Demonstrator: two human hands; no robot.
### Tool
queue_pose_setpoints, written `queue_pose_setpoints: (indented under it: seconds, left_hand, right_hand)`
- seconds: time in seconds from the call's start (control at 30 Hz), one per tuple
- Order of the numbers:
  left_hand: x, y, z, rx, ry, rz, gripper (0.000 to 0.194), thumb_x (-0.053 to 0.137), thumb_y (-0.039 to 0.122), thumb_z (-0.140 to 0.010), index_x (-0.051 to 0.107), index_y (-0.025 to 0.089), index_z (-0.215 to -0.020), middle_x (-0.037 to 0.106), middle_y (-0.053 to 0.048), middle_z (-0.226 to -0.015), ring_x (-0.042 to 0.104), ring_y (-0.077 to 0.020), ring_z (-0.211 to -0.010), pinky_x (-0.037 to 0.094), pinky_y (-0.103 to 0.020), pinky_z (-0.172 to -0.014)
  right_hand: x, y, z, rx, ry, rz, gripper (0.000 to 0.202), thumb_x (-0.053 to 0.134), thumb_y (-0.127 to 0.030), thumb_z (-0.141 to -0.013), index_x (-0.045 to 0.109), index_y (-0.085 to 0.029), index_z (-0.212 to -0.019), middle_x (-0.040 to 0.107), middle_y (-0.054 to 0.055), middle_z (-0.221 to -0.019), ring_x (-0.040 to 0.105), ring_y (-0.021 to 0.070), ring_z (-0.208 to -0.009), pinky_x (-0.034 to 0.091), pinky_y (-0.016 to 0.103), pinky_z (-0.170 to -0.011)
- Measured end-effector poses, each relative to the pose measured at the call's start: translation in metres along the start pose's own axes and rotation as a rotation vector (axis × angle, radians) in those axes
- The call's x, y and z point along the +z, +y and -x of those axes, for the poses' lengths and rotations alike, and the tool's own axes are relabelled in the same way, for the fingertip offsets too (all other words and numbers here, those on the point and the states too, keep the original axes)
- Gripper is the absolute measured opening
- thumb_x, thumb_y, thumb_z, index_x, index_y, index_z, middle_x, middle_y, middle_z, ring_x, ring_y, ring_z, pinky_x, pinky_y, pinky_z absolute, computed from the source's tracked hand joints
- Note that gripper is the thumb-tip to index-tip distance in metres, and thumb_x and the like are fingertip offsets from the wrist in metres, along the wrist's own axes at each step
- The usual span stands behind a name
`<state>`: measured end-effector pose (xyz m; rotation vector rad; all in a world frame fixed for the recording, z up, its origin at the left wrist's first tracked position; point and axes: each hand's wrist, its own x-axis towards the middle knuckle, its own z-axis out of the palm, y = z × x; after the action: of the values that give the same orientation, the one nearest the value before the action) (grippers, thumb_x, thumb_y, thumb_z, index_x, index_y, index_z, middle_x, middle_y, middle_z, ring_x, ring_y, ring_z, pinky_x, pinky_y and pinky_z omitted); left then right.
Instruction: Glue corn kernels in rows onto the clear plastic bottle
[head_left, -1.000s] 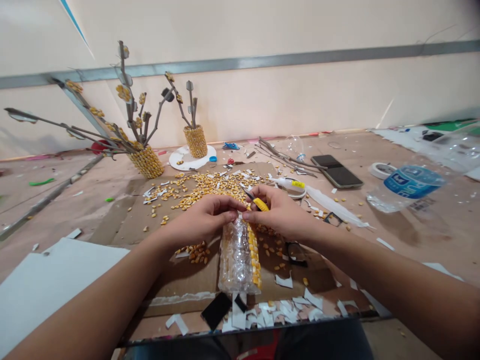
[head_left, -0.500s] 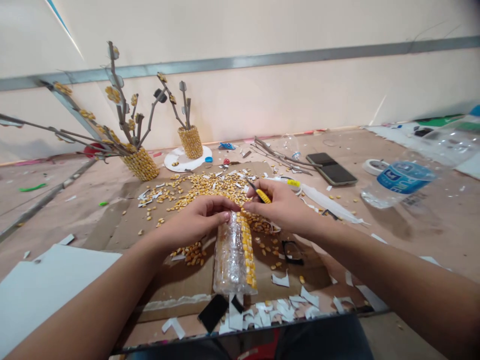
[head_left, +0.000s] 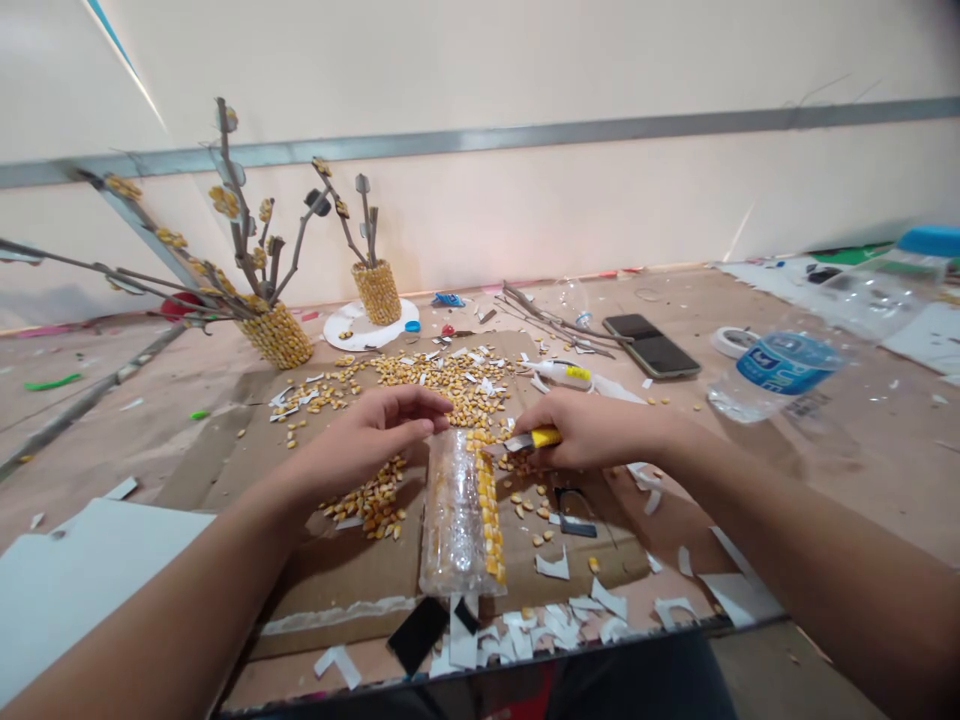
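Along the near edge of the surface lie white scraps and a dark square piece, while a white sheet covers the near left corner. Just in from the middle of that edge, a clear plastic cylinder lies lengthwise on a sheet of cardboard, one end toward the near edge. A band of corn kernels runs along its right side.

At the cylinder's far end, the left hand has its fingers loosely bent, the thumb parted from the forefinger; whether they touch the plastic, I cannot tell. Beside the top of the band, the right hand has its fingers wrapped around a yellow-handled cutter, blade pointing left toward the kernels.

Beyond the hands, a loose kernel pile spreads over the cardboard. A white tool with a yellow label lies to its right. Toward the right edge are a phone, a tape roll and a blue-labelled plastic bottle on its side.

Near the far edge lie bare twigs. Toward the far left corner, a kernel-covered pot holds branches, and a smaller pot stands on a white disc.
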<state>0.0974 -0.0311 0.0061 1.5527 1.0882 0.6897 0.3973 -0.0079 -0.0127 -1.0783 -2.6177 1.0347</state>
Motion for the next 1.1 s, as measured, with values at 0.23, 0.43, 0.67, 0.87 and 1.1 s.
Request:
queue_pose_setpoints:
  seconds: [0.23, 0.43, 0.67, 0.87, 1.1]
  left_hand:
    - [-0.015, 0.004, -0.001, -0.004, 0.199, -0.031, 0.034, 0.087, 0.041, -0.080, 0.078, 0.019, -0.103, 0.083, -0.008, -0.103, 0.076, -0.0240, -0.101, 0.059, -0.042, -0.101]
    - [-0.025, -0.003, -0.005, -0.009, 0.194, -0.233, 0.035, 0.075, 0.046, -0.083, 0.077, 0.020, -0.107, 0.082, -0.008, -0.106, 0.075, -0.0271, -0.102, 0.057, -0.044, -0.097]
    - [-0.040, -0.001, -0.001, -0.076, 0.172, -0.884, 0.029, 0.059, 0.041, -0.089, 0.075, 0.020, -0.098, 0.078, -0.006, -0.091, 0.069, -0.0246, -0.080, 0.049, -0.036, -0.072]
    - [-0.046, -0.006, -0.001, -0.098, 0.113, -1.029, 0.021, 0.060, 0.034, -0.088, 0.075, 0.020, -0.095, 0.078, -0.007, -0.094, 0.070, -0.0270, -0.084, 0.045, -0.035, -0.072]
    - [-0.046, -0.012, -0.003, -0.075, 0.099, -1.031, 0.018, 0.060, 0.024, -0.087, 0.076, 0.019, -0.095, 0.078, -0.007, -0.091, 0.069, -0.0247, -0.082, 0.047, -0.034, -0.073]
  right_hand:
    - [-0.016, 0.002, 0.006, 0.100, 0.033, 0.104, 0.013, 0.068, -0.012, -0.078, 0.064, -0.022, -0.071, 0.062, -0.002, -0.065, 0.057, 0.0169, -0.063, 0.035, 0.029, -0.061]
    - [-0.021, 0.001, 0.008, 0.135, 0.064, 0.204, 0.011, 0.068, -0.011, -0.074, 0.063, -0.021, -0.073, 0.064, 0.001, -0.072, 0.056, 0.0176, -0.068, 0.033, 0.029, -0.064]
    - [-0.008, 0.003, 0.000, 0.196, 0.223, 0.217, 0.005, 0.066, -0.023, -0.087, 0.069, -0.022, -0.083, 0.070, 0.002, -0.077, 0.060, 0.0194, -0.071, 0.035, 0.029, -0.066]
    - [0.005, 0.001, -0.009, 0.290, 0.352, 0.198, 0.014, 0.065, -0.030, -0.093, 0.075, -0.021, -0.094, 0.080, 0.009, -0.099, 0.070, 0.0264, -0.092, 0.043, 0.032, -0.075]
    - [0.013, 0.003, -0.013, 0.301, 0.316, 0.166, 0.010, 0.072, -0.029, -0.088, 0.078, -0.023, -0.091, 0.082, 0.006, -0.096, 0.073, 0.0260, -0.090, 0.046, 0.031, -0.075]
